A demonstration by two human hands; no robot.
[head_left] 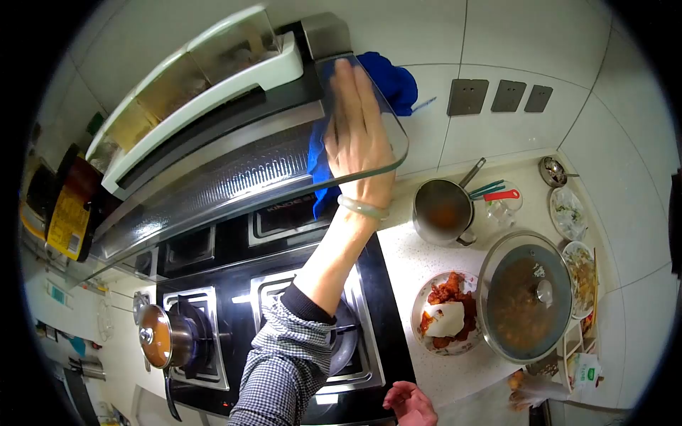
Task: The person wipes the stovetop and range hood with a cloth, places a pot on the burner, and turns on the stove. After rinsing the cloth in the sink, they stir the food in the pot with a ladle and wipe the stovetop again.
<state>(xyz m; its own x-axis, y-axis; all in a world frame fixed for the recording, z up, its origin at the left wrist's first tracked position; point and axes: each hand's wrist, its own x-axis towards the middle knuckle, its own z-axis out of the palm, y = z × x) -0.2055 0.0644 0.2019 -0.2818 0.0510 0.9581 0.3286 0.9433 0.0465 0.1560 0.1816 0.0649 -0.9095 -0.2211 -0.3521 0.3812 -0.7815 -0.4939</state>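
My left hand (355,135) reaches up behind the glass panel (249,192) of the range hood, seen through it. Its fingers are stretched out flat over a blue cloth (389,79), pressing it against the hood. One part of the cloth bulges out to the right of the fingers, and another hangs down left of the wrist. A pale bangle (363,207) circles that wrist. At the bottom edge, my right hand (412,405) is partly in view, loosely curled with nothing visible in it, near the front corner of the gas stove (394,334).
A lidded pot (167,341) sits on the left burner. On the right counter are a saucepan (442,213), a plate of red food (450,290), a large lidded pan (522,319) and several bowls. A spice rack (192,106) stands on the hood.
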